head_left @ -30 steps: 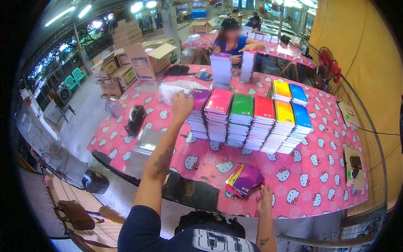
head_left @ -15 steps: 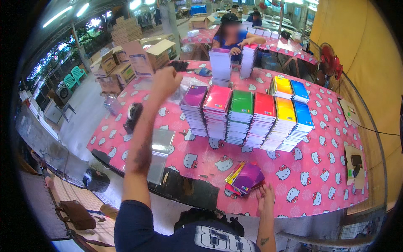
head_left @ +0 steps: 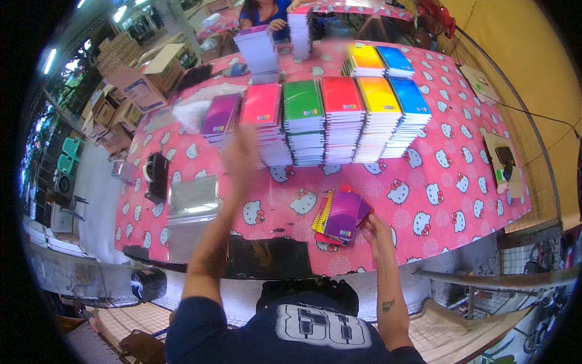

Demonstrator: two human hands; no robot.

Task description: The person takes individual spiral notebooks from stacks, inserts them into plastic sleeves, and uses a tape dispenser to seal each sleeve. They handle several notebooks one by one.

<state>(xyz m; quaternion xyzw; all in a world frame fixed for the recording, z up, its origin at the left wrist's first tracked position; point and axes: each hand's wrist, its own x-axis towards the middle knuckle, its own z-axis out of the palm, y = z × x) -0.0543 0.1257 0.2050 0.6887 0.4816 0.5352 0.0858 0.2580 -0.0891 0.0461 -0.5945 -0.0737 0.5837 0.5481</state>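
A small fanned pile of spiral notebooks (head_left: 342, 217), purple on top with yellow and red showing beneath, lies near the front edge of the table. At its right side my right hand (head_left: 380, 235) rests with fingers stretched out, their tips at the pile's edge. My left hand (head_left: 242, 159) is raised over the table in front of the purple notebook stack (head_left: 220, 115); motion smears its fingers. Beside that stack stand tall stacks of pink (head_left: 261, 104), green (head_left: 305, 101), red (head_left: 342, 95), yellow (head_left: 380, 95) and blue notebooks (head_left: 410, 97).
Clear plastic sleeves (head_left: 193, 197) lie left of my left forearm, near a black tape dispenser (head_left: 156, 177). Across the table (head_left: 285, 246) a person (head_left: 276, 13) stands behind two white-sided stacks (head_left: 259, 51). Cardboard boxes (head_left: 136, 88) are piled at far left. A cardboard piece (head_left: 507, 162) lies at right.
My left hand has come down from above the table's far left to in front of the purple stack. My right hand stays by the small pile. The view has tilted downward.
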